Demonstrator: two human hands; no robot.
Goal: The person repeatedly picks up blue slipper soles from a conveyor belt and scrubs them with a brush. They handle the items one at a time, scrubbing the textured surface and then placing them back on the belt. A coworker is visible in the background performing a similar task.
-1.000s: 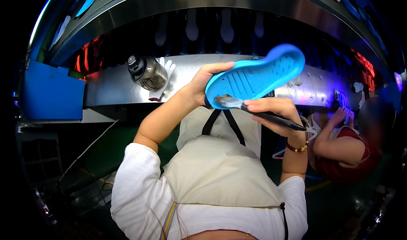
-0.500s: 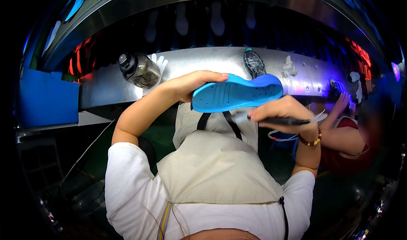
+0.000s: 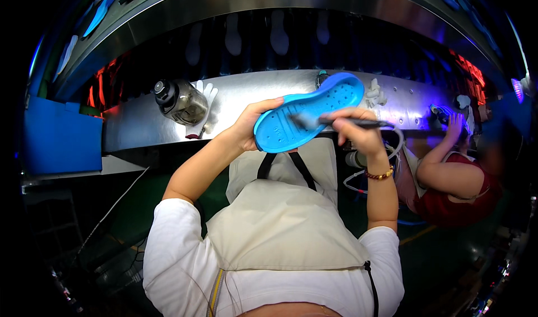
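Note:
My left hand (image 3: 255, 122) grips a blue shoe sole (image 3: 281, 132) by its heel end, thumb on the upper rim. The sole is tilted, its hollow inner face with ridges and small holes turned up toward me. In my right hand (image 3: 361, 131) is a brush (image 3: 358, 123) with a dark handle and a pale tube running from its rear end. Its bristles are blurred and lie over the middle of the sole's inner face.
A metal bench (image 3: 238, 87) runs ahead, with a dark bottle (image 3: 182, 103), a white glove (image 3: 208, 95) and small white pieces (image 3: 374, 94). Behind the sole, a dark shoe item (image 3: 321, 78) is mostly hidden. A co-worker's arm (image 3: 445, 149) works at right. A blue bin (image 3: 64, 135) stands left.
My right hand has brought the brush up and left, from below the sole onto its inner face. The sole has tilted, its toe end rising.

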